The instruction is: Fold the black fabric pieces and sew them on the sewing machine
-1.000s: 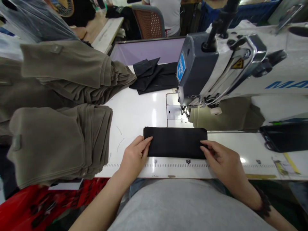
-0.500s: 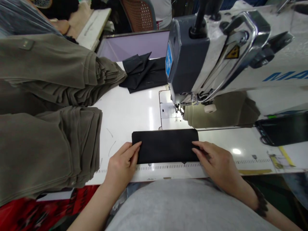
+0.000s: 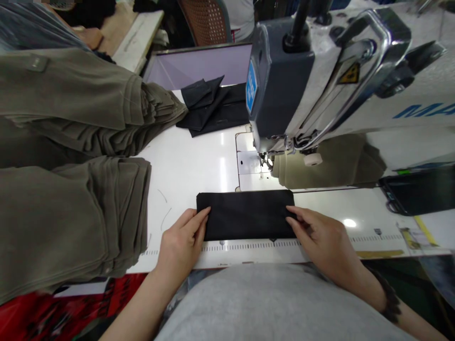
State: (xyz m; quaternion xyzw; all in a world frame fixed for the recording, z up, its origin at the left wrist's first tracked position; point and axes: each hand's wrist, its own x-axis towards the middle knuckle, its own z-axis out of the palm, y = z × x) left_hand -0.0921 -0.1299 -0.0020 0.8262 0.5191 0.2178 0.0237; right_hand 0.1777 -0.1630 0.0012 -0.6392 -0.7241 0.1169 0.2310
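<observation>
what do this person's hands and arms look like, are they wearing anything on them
Both forearms are bare, with no sleeves in view and no gloves on the left hand or right hand. The right wrist wears a dark beaded bracelet. No rings or watch show. A grey shirt covers the body.

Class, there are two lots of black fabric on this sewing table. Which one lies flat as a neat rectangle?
The black fabric rectangle between both hands; the black fabric heap behind lies crumpled.

Strip (image 3: 245,215): plain black. Table (image 3: 199,166): glossy white, black ruler ticks on the near edge. Stacks (image 3: 71,213): olive-khaki. Scraps (image 3: 209,106): black. Machine (image 3: 320,80): white and grey, blue label, blue lettering, yellow warning triangle. Shirt (image 3: 277,303): grey. Panel (image 3: 202,66): lilac. Cloth (image 3: 71,312): red with black marks.
</observation>
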